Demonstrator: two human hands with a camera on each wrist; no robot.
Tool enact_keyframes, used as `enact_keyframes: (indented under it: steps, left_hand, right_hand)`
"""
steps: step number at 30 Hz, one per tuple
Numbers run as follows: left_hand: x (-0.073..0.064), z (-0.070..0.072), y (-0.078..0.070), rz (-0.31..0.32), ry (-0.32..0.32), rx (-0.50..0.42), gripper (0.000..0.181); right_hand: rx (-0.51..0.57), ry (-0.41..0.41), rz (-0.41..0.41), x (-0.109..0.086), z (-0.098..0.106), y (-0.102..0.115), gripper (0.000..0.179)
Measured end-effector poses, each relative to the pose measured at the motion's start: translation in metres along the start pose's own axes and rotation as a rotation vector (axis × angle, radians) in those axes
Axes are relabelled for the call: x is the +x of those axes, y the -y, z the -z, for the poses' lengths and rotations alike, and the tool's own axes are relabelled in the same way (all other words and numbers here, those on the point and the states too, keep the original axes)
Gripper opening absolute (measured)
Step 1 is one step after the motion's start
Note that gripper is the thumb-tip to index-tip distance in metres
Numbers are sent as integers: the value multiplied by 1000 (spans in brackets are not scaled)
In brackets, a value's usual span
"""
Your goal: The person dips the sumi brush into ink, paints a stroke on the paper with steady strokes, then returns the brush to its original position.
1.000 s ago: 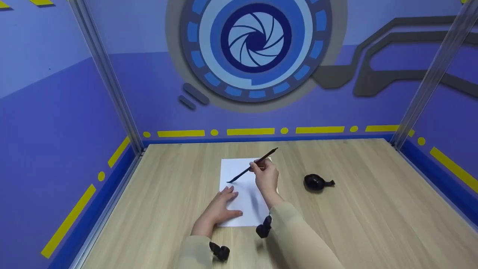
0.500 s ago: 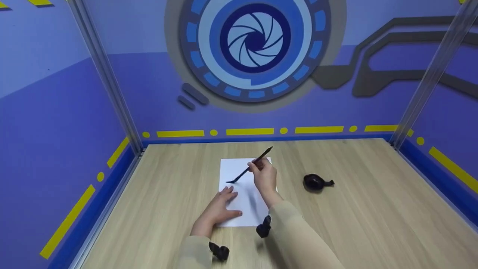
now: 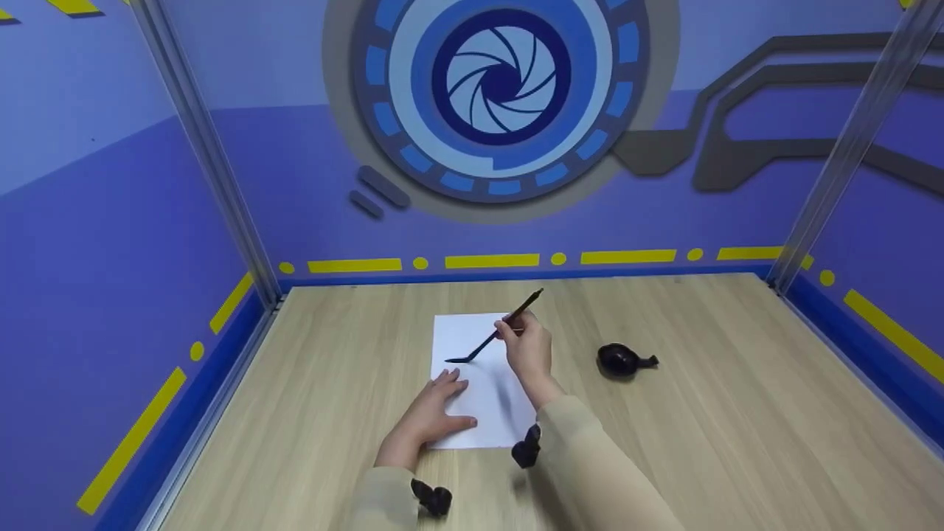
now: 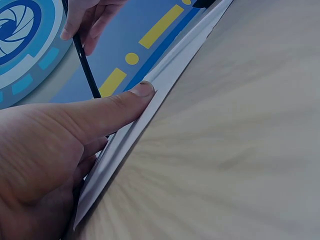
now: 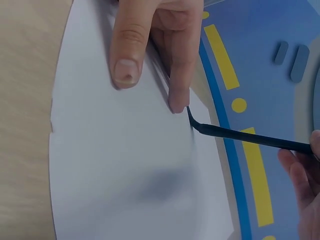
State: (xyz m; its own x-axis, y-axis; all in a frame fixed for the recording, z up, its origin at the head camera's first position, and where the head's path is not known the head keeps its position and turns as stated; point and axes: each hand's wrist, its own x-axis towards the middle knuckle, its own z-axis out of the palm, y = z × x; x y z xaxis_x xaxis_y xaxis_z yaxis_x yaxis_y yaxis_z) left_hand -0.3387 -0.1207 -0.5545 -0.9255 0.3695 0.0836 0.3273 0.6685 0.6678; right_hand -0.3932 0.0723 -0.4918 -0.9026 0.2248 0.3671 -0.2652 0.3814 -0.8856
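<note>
My right hand [image 3: 529, 352] pinches a slim dark writing brush [image 3: 507, 322] by its upper shaft, slanted over a white sheet of paper [image 3: 490, 413]. Its lower end meets the sheet, and a short dark line runs leftward from there. Flat on the paper's left side rests my left hand [image 3: 434, 413], fingers spread just below that line. In the left wrist view the left thumb [image 4: 120, 106] lies along the sheet's near edge. From the right wrist, the brush [image 5: 250, 136] shows its bent black tip close to a left fingertip.
Right of the paper a small round black dish [image 3: 619, 360] with a short handle stands on the wooden table [image 3: 708, 442]. Blue printed walls [image 3: 295, 184] enclose the table behind and at both sides.
The brush's lower end has shifted slightly right, with the dark line at its tip growing longer. My right hand first drifted a little left, then right. My left hand stays put.
</note>
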Motion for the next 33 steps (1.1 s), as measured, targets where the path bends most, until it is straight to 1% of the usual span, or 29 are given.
enact_keyframes:
  steps: [4, 10, 16, 25, 33]
  left_hand:
    - [0, 0, 0, 6, 3, -2, 72]
    - [0, 0, -1, 36, 5, -13, 73]
    - [-1, 0, -2, 44, 11, -16, 72]
    - [0, -1, -1, 48, 5, -25, 72]
    - [0, -1, -2, 53, 8, -36, 72]
  right_hand:
    - [-2, -3, 13, 2, 3, -2, 11]
    - [-13, -7, 30, 4, 6, -3, 11]
    - [-19, -4, -10, 5, 11, -4, 12]
    - [-34, 7, -32, 9, 18, -9, 12]
    - [-51, 17, -61, 11, 29, -10, 14]
